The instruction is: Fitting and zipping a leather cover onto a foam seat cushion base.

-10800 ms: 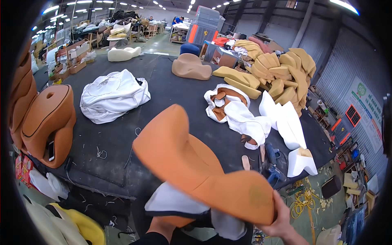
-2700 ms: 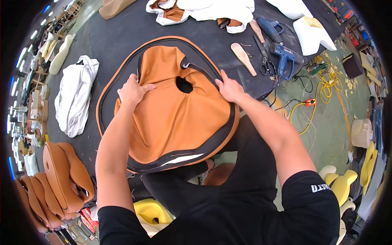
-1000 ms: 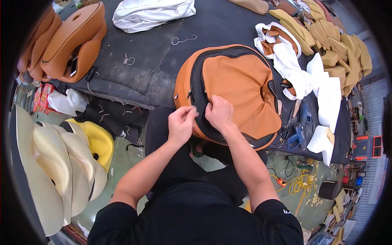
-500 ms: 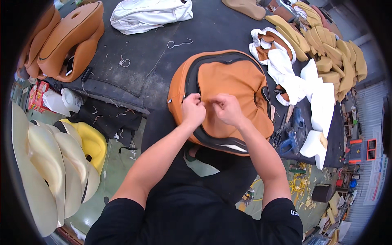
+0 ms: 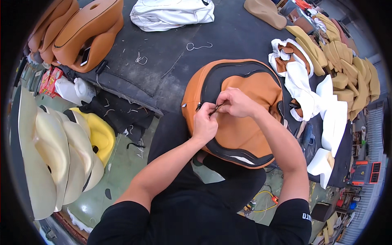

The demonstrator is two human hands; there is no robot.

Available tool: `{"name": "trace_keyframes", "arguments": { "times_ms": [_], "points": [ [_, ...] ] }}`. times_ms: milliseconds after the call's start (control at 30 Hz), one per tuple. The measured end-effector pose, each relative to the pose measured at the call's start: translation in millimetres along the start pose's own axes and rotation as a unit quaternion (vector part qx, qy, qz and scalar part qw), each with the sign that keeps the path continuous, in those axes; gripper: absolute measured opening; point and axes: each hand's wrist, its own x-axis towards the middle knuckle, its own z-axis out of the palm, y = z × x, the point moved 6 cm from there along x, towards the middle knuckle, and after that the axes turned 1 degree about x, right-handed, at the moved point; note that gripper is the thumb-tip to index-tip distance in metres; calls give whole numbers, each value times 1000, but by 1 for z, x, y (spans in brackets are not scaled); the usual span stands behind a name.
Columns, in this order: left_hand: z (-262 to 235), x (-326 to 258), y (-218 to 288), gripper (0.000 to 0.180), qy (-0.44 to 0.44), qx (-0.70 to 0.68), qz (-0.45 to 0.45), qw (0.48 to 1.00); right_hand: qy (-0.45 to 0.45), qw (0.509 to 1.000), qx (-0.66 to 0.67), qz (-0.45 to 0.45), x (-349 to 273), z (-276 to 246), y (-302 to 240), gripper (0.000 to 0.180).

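The largest surface is formed by a black-covered table (image 5: 163,49). At its near left side, several cream foam pieces (image 5: 53,151) are stood in a row, with a yellow foam piece (image 5: 100,134) set just beyond them. The orange cover (image 5: 249,126) is placed at the table's near edge, partly over the person's lap; its upturned face is ringed by a black band. A heap of tan foam (image 5: 351,77) is piled at the far right, and brown seat pieces (image 5: 90,28) are stacked at the far left. A white bundle (image 5: 171,15) is laid between them. Over the left part of the cover, the left hand (image 5: 205,124) and right hand (image 5: 234,102) are brought together, fingertips closed in a pinch. A thin dark strip (image 5: 217,108) is held between them; whether it is joined to the band cannot be told. A phone (image 5: 85,56) is propped among the seat pieces.
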Motion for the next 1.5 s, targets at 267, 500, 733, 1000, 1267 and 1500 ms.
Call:
{"name": "trace_keyframes", "arguments": {
  "times_ms": [267, 500, 733, 1000, 1267, 1500],
  "points": [
    [-17, 6, 12, 6, -3, 14, 30, 999, 16, 998, 66, -16, 1, 1, -7, 13],
    [-14, 4, -11, 6, -20, -47, -26, 998, 5, 982, 186, -25, -11, 11, 1, 13],
    [-77, 12, 19, 36, 10, 124, 110, 986, 116, 986, 115, 21, -14, 3, -5, 10],
    [-79, 24, 4, 13, -74, 231, 154, 958, 98, 994, -24, -38, 18, 32, -24, 15],
    [-66, 35, 28, 12, -127, 351, 297, 879, 37, 999, -1, 25, 34, 44, -17, 17],
    [-68, 40, 28, 16, -166, 328, 303, 879, -20, 995, 14, 94, 38, 45, -9, 20]
  ]
}}
